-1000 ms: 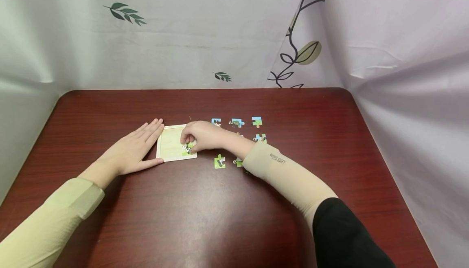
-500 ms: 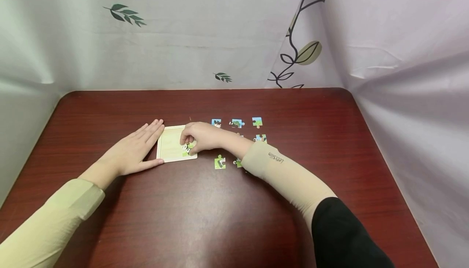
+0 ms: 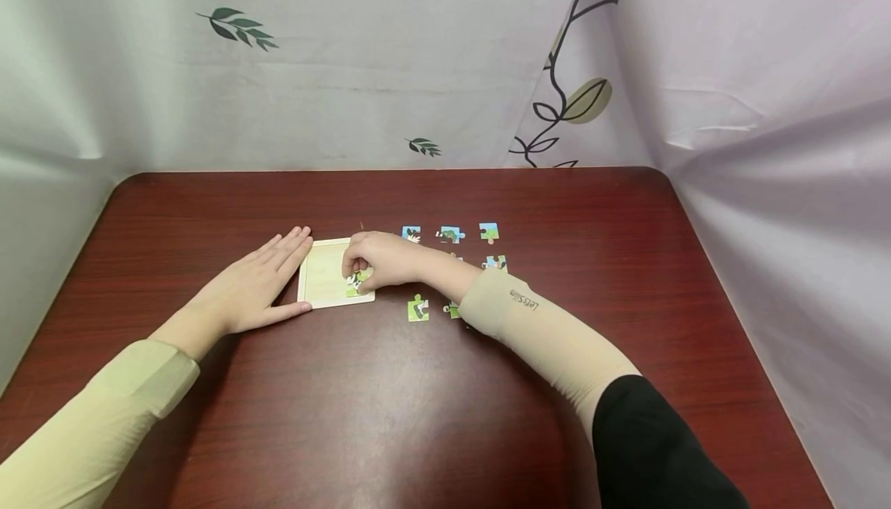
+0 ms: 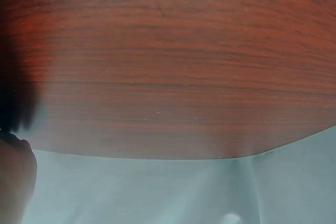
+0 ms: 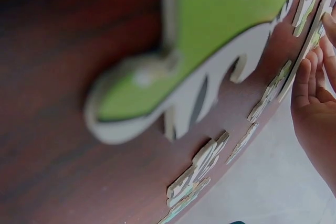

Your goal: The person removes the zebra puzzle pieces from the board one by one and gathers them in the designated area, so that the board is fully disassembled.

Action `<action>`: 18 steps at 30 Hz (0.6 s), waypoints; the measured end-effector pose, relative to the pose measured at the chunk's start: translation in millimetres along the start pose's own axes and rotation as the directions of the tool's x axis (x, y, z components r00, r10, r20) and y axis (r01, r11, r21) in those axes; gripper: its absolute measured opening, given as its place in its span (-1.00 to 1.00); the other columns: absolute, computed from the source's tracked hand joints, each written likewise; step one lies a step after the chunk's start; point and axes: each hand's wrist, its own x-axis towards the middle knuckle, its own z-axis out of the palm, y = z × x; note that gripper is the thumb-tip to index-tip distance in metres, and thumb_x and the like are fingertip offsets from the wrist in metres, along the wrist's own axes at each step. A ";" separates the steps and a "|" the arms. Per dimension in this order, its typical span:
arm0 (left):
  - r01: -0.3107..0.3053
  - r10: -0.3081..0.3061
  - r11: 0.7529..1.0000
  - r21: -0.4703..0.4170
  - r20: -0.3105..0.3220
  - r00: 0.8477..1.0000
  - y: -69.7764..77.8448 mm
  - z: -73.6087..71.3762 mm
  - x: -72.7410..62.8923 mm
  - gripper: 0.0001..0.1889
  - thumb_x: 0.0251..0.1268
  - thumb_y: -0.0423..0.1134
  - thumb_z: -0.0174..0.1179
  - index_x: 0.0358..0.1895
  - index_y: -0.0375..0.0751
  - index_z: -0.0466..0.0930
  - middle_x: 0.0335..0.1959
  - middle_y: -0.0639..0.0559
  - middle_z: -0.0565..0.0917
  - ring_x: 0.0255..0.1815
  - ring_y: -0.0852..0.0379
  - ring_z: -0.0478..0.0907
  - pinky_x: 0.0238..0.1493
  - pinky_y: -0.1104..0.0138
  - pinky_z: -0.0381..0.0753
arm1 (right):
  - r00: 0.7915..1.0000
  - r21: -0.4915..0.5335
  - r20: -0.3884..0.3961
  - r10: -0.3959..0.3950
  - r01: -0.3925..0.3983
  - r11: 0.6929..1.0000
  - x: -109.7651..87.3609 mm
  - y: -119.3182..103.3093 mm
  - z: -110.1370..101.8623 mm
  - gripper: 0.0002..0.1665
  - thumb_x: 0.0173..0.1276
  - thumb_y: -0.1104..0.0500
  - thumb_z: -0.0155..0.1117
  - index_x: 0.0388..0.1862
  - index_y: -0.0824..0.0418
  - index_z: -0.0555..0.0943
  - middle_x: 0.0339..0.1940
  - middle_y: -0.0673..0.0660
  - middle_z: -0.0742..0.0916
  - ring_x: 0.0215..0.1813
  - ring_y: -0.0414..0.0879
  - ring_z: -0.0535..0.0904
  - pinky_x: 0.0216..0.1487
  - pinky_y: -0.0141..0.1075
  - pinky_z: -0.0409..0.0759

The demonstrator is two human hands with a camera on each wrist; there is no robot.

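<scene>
My left hand [image 3: 250,285] lies flat with straight fingers, its fingertips and thumb touching the left side of a shallow wooden puzzle tray [image 3: 320,271]. At the tray's lower right corner, my right hand [image 3: 386,257] has curled fingers and pinches a green, black and white jigsaw piece [image 3: 353,286]. That piece is partly covered by the fingers. In the right wrist view, the right hand [image 5: 317,90] is at the far right edge by the tray, and a large green jigsaw piece [image 5: 231,35] lies close to the camera. Only a sliver of hand [image 4: 16,179] shows in the left wrist view.
Loose jigsaw pieces lie in rows right of the tray, among them a blue-topped piece [image 3: 450,234], a corner piece [image 3: 489,231] and a green piece [image 3: 418,309]. The right forearm covers some of them. A patterned curtain [image 3: 348,68] hangs behind the dark red table [image 3: 348,416].
</scene>
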 end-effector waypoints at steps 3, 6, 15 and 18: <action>0.000 0.000 1.000 -0.001 -0.003 1.000 -0.1 0.0 -0.5 0.07 0.42 0.26 0.25 0.68 -0.44 0.04 0.73 -0.35 0.09 0.76 -0.27 0.07 0.81 0.33 -0.34 | 1.000 0.006 -0.012 -0.008 0.009 1.000 -0.4 -0.6 0.2 -0.70 0.36 0.19 0.56 0.04 0.19 0.76 0.04 0.12 0.71 0.05 -0.11 0.63 0.11 -0.50 0.54; -0.009 0.009 1.000 -0.004 -0.008 1.000 -0.8 0.8 -0.7 0.07 0.43 0.27 0.24 0.68 -0.45 0.03 0.73 -0.36 0.09 0.76 -0.27 0.07 0.81 0.33 -0.35 | 1.000 0.018 -0.024 -0.016 0.016 1.000 -0.1 -0.5 0.6 -0.73 0.36 0.20 0.56 0.01 0.17 0.75 0.04 0.11 0.71 0.02 -0.14 0.63 0.08 -0.52 0.53; -0.025 0.025 1.000 0.008 -0.023 0.999 -0.7 0.3 -0.6 0.06 0.43 0.26 0.24 0.67 -0.47 0.04 0.72 -0.39 0.12 0.75 -0.28 0.09 0.82 0.29 -0.31 | 0.999 0.121 -0.040 -0.019 0.024 0.992 1.5 1.1 -0.1 -0.89 0.46 0.24 0.45 -0.08 0.19 0.75 -0.14 0.09 0.78 -0.15 -0.20 0.66 -0.08 -0.58 0.55; -0.010 0.010 1.000 0.009 -0.014 1.000 0.0 -0.7 -0.2 0.07 0.41 0.27 0.25 0.67 -0.46 0.06 0.73 -0.36 0.10 0.75 -0.28 0.08 0.83 0.27 -0.26 | 0.999 0.165 -0.037 -0.017 0.023 0.986 0.5 1.4 -1.7 -0.91 0.48 0.25 0.43 -0.08 0.20 0.76 -0.17 0.09 0.81 -0.16 -0.21 0.68 -0.07 -0.59 0.57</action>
